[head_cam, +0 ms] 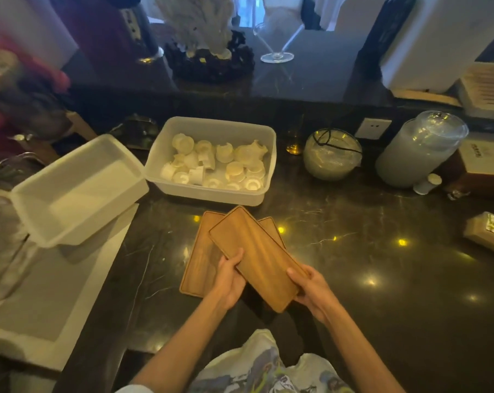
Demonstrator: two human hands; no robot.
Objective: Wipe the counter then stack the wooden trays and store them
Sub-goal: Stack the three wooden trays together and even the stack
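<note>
The dark marble counter (382, 265) runs out of frame on the right. An empty white tub (78, 191), tilted, is blurred at left; beside it a tub of white cups (214, 160). The left hand (230, 276) and right hand (311, 290) grip the top wooden tray (257, 256), hiding much of two trays (200, 259) beneath.

A clear tub (211, 160) holds pale lids and small cups. Left of it, touching its corner, a second tub (78, 191) sits tilted and bare. Farther right stand a glass bowl (332, 154) and a tall jar (418, 148). A wine glass (277, 41) stands on the upper ledge beside white coral (194, 21).
</note>
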